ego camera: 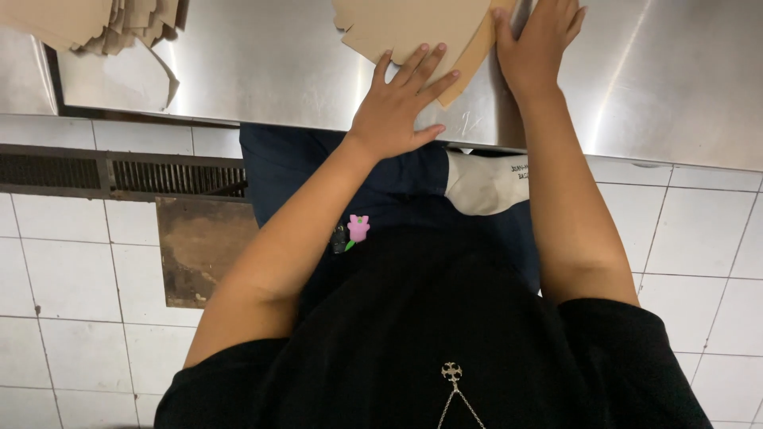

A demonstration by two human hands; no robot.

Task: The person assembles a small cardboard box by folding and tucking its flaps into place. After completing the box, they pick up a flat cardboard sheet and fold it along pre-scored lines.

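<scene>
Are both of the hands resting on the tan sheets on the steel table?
Yes, the left hand lies flat on the tan sheets and the right hand presses their right edge on the steel table.

White printed tag [486, 183] at waist.

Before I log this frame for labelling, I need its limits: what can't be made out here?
Head view only:
- Tan sheets: top edge cuts them off; left hand covers part.
- Right hand: fingertips run past the top edge.
- Second paper stack: mostly out of frame at the upper left.
- Steel table: far side unseen.
- Floor beneath the person: hidden by the black shirt.
</scene>
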